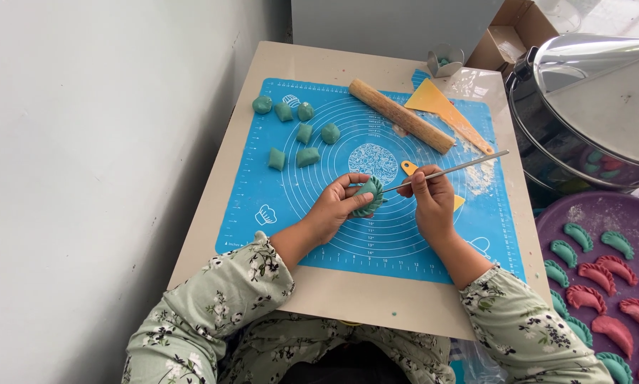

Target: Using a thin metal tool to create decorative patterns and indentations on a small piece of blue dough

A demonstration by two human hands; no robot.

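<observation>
My left hand [335, 207] cups a round teal dough piece [369, 195] with crimped edges, just above the blue silicone mat [262, 192]. My right hand [430, 201] pinches a long thin metal stick [462, 168], its near tip touching the dough and its far end pointing up and right. Several small teal dough lumps [297, 135] lie on the mat's far left part. Both sleeves are pale green with flowers.
A wooden rolling pin [402, 116] and a yellow scraper [444, 110] lie at the mat's far side. A steel steamer pot with its lid [589, 107] stands at right. A purple tray [604, 213] beside it holds several teal and pink crimped dumplings. A wall runs along the left.
</observation>
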